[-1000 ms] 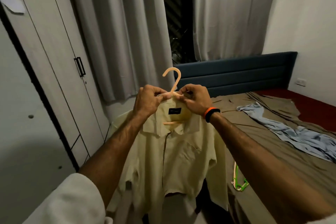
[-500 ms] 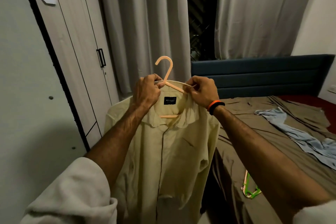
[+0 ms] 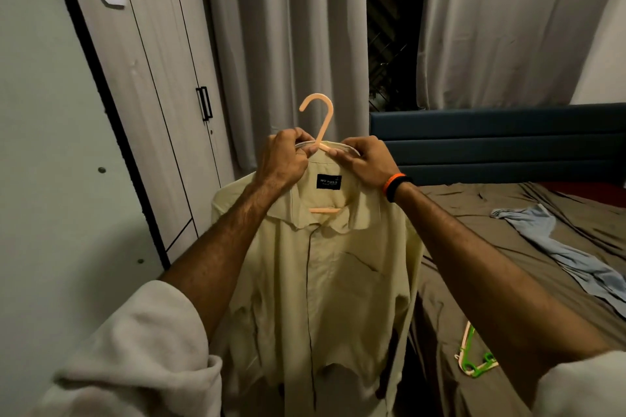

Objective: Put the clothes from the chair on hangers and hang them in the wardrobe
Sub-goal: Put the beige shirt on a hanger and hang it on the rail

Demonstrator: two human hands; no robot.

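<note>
Shirt (image 3: 325, 281) raised higher, bed (image 3: 508, 213) rt, wardrobe (image 3: 152, 78) lt

Both arms are extended forward and raised, with the forearms bare and pale sleeves pushed up near the elbows. The left hand (image 3: 283, 162) is held with fingers curled and pinched at the collar line, back of the hand toward the camera. The right hand (image 3: 367, 164) is likewise curled in a pinch just beside it. An orange-and-black band (image 3: 396, 185) is worn on the right wrist.
</note>
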